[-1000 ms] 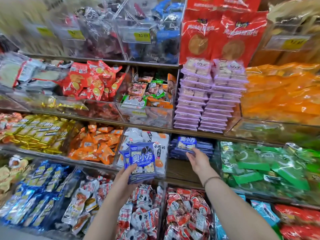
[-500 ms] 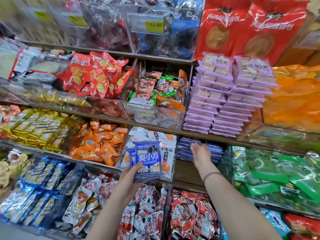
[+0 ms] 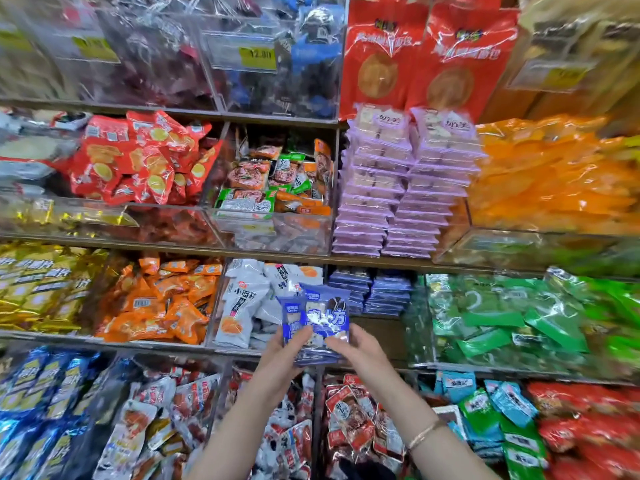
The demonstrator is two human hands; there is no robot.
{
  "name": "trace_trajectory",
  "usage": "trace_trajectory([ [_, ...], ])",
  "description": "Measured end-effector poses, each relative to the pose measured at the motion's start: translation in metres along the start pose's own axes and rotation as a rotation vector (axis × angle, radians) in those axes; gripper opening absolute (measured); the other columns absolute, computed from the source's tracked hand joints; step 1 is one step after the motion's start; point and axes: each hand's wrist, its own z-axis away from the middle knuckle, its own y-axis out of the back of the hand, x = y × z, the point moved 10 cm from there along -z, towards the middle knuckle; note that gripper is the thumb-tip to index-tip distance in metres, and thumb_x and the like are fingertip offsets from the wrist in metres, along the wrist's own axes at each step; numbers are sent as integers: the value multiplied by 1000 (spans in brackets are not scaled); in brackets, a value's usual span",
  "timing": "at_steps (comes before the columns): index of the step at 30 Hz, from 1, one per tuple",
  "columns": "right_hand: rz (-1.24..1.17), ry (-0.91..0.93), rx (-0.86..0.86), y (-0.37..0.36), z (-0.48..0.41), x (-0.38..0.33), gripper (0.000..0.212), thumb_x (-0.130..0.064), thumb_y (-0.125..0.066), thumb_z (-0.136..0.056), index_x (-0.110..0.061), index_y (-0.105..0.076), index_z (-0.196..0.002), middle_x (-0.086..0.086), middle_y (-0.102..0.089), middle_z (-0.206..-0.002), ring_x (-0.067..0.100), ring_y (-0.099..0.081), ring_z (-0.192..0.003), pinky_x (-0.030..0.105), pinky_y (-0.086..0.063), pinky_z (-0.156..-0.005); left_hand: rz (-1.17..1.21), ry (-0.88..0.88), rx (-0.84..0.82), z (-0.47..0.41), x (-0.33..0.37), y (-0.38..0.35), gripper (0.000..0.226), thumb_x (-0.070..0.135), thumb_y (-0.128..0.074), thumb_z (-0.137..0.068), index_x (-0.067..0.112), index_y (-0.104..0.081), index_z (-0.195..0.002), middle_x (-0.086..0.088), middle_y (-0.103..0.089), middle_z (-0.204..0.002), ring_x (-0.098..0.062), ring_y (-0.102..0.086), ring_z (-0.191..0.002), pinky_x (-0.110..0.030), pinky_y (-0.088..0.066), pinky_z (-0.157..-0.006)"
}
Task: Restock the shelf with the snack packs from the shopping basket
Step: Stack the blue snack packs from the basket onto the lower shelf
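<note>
A small stack of blue snack packs [image 3: 320, 315] with white lettering is held upright in front of the middle shelf. My left hand [image 3: 284, 358] grips the stack from the lower left. My right hand [image 3: 360, 351] grips its lower right edge, thumb on the front. Behind and to the right, two low piles of the same blue packs [image 3: 372, 292] lie flat on the shelf [image 3: 377, 327]. The shopping basket is out of view.
White packs [image 3: 249, 303] fill the bin left of the blue piles, green packs [image 3: 512, 323] the bin to the right. Purple pack stacks [image 3: 398, 188] stand on the shelf above. Red and white packs [image 3: 353, 420] fill the bins below my hands.
My right hand has come back from the blue piles on the shelf to the stack and now grips it together with my left hand. The view has shifted closer.
</note>
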Motion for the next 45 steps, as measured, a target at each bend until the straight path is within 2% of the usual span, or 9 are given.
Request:
trace_trajectory([
  [10,-614,-127,414,98,-16,30,21,-16,-59,-92,-9,-57,-112,5,-60,-82,12,-51,-58,19,-43,-43,17,44,82,-1,3,19,28,25,-59,-92,20,-47,-117,3,-73,-93,-9,-72,-77,-26,-55,-63],
  [18,-945,-163,561,120,-65,21,23,-12,-56,-94,-7,-58,-116,7,-54,-95,8,-52,-67,12,-52,-56,85,44,139,-3,11,32,49,24,-61,-91,13,-43,-136,-5,-71,-108,-18,-71,-90,-37,-54,-81],
  [21,-1135,-109,562,119,-81,17,35,-13,-42,-100,-2,-46,-133,18,-46,-137,8,-61,-95,12,-47,-80,87,42,153,-7,11,35,44,23,-60,-92,14,-47,-133,-6,-74,-102,-19,-72,-88,-34,-54,-74],
  [25,-1087,-58,589,133,-76,14,45,-10,-39,-101,0,-30,-144,13,-31,-151,21,-32,-139,23,-28,-112,70,52,133,-8,12,29,23,21,-59,-93,17,-56,-115,3,-76,-87,-12,-73,-80,-27,-57,-61],
  [28,-988,-60,524,125,-64,12,47,-8,-42,-99,-2,-30,-144,15,-32,-150,23,-35,-137,30,-30,-114,79,62,141,-9,13,24,39,15,-58,-93,7,-49,-130,-9,-69,-113,-21,-68,-99,-42,-56,-86],
  [30,-784,-57,427,106,-49,8,51,-8,-47,-97,-5,-29,-145,14,-40,-143,24,-44,-129,34,-36,-110,80,85,146,-10,9,19,45,12,-55,-94,2,-42,-136,-14,-63,-118,-25,-65,-102,-48,-49,-97],
  [35,-292,-36,68,23,-7,5,31,-27,-59,-89,-18,-58,-118,1,-68,-110,16,-67,-95,26,-54,-73,29,71,30,-5,5,-18,28,10,-49,-97,4,-55,-123,-13,-71,-108,-23,-70,-93,-34,-57,-71],
  [41,-338,-42,170,28,11,28,21,-14,-48,-97,-13,-65,-109,7,-72,-100,17,-67,-85,26,-53,-61,-701,-270,20,11,29,-23,43,38,-50,-96,18,-47,-134,4,-57,-131,-9,-55,-117,-26,-46,-96],
  [45,-269,-94,314,63,7,55,20,-17,-49,-97,-19,-57,-115,3,-63,-111,25,-63,-97,32,-54,-68,-1493,-477,204,12,21,11,86,66,-18,-89,9,-1,-152,-4,-4,-159,-21,0,-148,-38,1,-121],
])
